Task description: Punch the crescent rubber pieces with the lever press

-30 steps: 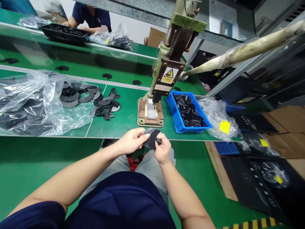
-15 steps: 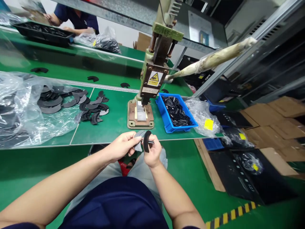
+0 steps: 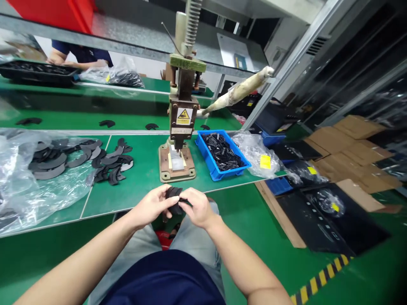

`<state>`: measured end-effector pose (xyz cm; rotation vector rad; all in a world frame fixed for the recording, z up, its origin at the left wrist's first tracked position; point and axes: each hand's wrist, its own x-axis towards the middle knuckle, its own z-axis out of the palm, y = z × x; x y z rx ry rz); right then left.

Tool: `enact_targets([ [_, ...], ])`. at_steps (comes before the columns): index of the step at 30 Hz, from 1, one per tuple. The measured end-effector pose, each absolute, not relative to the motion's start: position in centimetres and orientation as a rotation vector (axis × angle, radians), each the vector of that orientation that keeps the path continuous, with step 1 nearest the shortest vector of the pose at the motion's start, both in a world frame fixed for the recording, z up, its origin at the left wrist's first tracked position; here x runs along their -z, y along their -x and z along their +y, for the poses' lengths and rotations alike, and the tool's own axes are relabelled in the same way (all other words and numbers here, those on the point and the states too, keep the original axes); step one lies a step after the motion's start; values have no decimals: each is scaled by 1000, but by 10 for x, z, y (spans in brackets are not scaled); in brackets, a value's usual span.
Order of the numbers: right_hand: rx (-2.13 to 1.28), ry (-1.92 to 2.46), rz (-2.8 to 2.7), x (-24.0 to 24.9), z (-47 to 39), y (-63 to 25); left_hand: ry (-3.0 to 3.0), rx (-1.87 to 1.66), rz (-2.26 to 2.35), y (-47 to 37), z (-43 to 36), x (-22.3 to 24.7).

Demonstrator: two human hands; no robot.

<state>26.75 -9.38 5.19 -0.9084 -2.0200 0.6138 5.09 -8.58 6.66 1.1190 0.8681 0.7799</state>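
Note:
In front of the bench edge, both hands meet over my lap. My left hand (image 3: pixel 154 207) is closed around a dark curved plastic piece (image 3: pixel 174 202), thumb across its face. My right hand (image 3: pixel 199 208) pinches a small black part (image 3: pixel 182 200) against the right side of that piece; the fingers hide most of it. Just beyond my hands stands a hand press (image 3: pixel 182 112), with a pale block (image 3: pixel 178 162) on its base. A blue bin (image 3: pixel 208 159) of small black parts sits to the right of the press.
Curved dark pieces (image 3: pixel 112 163) lie heaped at left beside a clear plastic bag (image 3: pixel 71 190) with more. The press lever (image 3: pixel 238 94) juts right. Behind, single curved pieces (image 3: pixel 107 123) rest on a green strip, and a co-worker (image 3: pixel 81 55) sits across. Cartons (image 3: pixel 346 148) stand at right.
My right hand has turned and come in against the piece in my left hand. The separate dark curved piece and grey face seen before now show as one dark piece. The view has shifted.

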Motion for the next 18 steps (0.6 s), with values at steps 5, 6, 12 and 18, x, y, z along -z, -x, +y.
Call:
enact_targets([
  [5, -1249, 1087, -1621, -54, -107, -277, -1435, -922, 987, -49, -83, -60],
  [6, -1392, 1108, -1509, -53, -108, -277, -1585, -955, 959, -49, -83, -58],
  [12, -1542, 1109, -1292, -72, -96, -296, -2328, -1116, 529, -60, -68, -59],
  [18, -960, 1351, -1406, -125, -21, -361, -2555, -1045, 427, -88, -39, -59],
])
